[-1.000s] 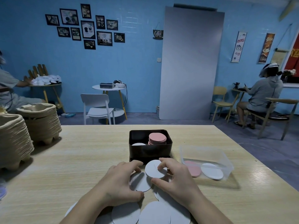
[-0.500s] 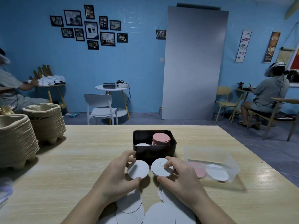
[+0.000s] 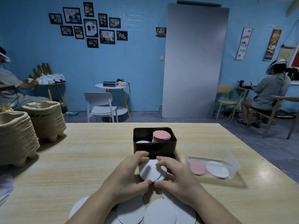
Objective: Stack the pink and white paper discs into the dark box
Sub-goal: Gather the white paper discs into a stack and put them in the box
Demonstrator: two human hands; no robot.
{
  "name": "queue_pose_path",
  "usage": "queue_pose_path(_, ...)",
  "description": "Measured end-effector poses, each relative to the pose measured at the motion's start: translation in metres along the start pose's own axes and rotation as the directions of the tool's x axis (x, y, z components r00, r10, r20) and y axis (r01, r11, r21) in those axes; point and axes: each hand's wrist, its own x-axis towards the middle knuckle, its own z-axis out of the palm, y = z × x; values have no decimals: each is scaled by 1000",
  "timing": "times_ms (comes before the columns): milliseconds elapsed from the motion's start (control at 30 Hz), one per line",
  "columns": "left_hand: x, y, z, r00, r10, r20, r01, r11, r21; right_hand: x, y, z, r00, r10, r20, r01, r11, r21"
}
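The dark box (image 3: 154, 148) stands mid-table with a tall stack of pink discs (image 3: 161, 136) in its right half and a low white disc (image 3: 142, 141) in its left half. Just in front of the box, my left hand (image 3: 125, 177) and my right hand (image 3: 176, 174) together pinch two overlapping white discs (image 3: 151, 170) held above the table. Several loose white discs (image 3: 159, 210) lie spread on the table under my wrists.
A clear plastic tub (image 3: 212, 160) to the right of the box holds a pink disc and a white disc. Two stacks of pulp trays (image 3: 24, 126) stand at the table's left. Other people sit at tables at the far left and far right.
Each hand lifted a white disc off the table, then the two discs came together and now overlap between both hands. The view shifted slightly to the left.
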Motion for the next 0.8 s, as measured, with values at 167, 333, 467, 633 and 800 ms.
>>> queue_pose_path(167, 0, 4, 0, 998, 50, -25, -51, 997, -52, -1, -4, -1, 1000, -31, 0, 31, 998, 47)
queue_pose_path(333, -4, 0, -3, 997, 36, -72, -40, 997, -65, -1, -3, -2, 999, -6, -36, 10, 995, 100)
queue_pose_path(467, -5, -3, -3, 996, 27, -86, -31, 998, -51, 0, -6, -2, 997, -19, -72, 25, 995, 95)
queue_pose_path(633, -4, -2, -2, 998, 24, -63, -25, 1000, -17, 0, -6, -2, 997, -11, -75, 17, 996, 91)
queue_pose_path(800, -4, -3, -1, 996, 24, -85, -25, 1000, -15, 0, -7, -2, 997, -13, -70, 21, 993, 119)
